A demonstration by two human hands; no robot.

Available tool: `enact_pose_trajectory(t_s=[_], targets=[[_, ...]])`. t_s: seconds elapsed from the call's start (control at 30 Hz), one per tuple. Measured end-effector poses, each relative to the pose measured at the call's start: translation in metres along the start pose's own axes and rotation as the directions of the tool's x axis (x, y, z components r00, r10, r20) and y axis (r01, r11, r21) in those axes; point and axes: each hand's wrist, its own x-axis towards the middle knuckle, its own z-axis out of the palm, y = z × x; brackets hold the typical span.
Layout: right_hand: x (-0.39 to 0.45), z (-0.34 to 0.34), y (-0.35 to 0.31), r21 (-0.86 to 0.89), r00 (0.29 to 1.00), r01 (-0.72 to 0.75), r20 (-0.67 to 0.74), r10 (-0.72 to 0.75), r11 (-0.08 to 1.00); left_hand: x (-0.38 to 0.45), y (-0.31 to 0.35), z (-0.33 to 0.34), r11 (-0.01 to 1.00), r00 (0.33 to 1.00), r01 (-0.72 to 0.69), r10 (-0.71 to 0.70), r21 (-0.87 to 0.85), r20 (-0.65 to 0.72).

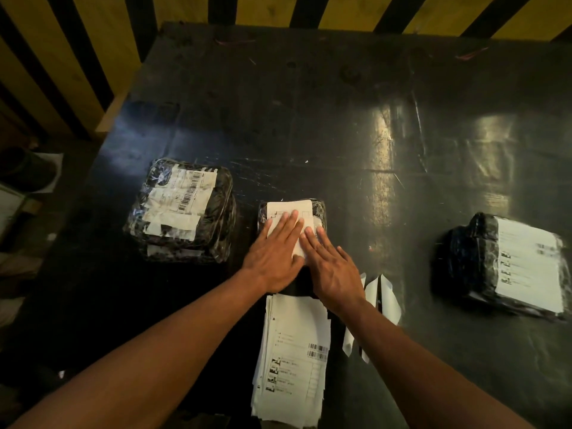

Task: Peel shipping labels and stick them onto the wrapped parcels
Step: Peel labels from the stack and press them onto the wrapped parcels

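On centre parcel (318, 209), left hand (272, 258) and right hand (332, 267) flat, grips released, pressing label (289, 207)

Tabletop (309, 119): dark, glossy, scratched, filling most of the frame. Barrier (62, 57): yellow and black stripes, across the top and upper left. Dark round object on white sheet (28, 171): left edge, off the tabletop; identity unclear.

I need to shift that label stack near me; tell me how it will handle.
The label stack is thin loose sheets, so it probably flops when lifted. Its edges are already fanned unevenly, so a push likely spreads it further. It looks light.
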Motion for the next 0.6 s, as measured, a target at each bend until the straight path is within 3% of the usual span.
enact_pose_trajectory(t_s=[0.13, 0.3, 0.4, 0.47, 0.53, 0.6], targets=[[0.001, 0.000, 0.002, -0.007, 1.000, 0.008, -0.016, -0.008, 1.000, -0.003, -0.006, 0.001, 0.998, 0.999, 0.049, -0.050, 0.033, 0.012], [0.001, -0.001, 0.002, 0.008, 1.000, 0.006, 0.002, -0.006, 1.000, -0.017, -0.016, 0.002, 0.977, 0.976, 0.209, -0.211, 0.041, 0.058], [0.000, -0.001, 0.001, -0.002, 1.000, 0.011, -0.010, -0.011, 1.000, -0.009, -0.008, -0.008, 0.937, 0.935, 0.347, -0.344, -0.038, 0.083], [0.001, 0.000, 0.001, 0.007, 1.000, 0.006, -0.021, -0.006, 1.000, -0.001, -0.003, -0.014, 0.955, 0.958, 0.288, -0.287, -0.071, 0.025], [0.000, 0.002, 0.001, 0.020, 1.000, 0.004, -0.030, -0.004, 1.000, 0.003, 0.005, -0.015, 0.994, 0.995, 0.094, -0.096, -0.058, -0.020], [0.000, 0.003, 0.001, 0.019, 0.999, 0.006, -0.031, -0.006, 1.000, 0.008, 0.012, -0.014, 0.998, 0.999, -0.039, 0.039, -0.044, 0.021]])
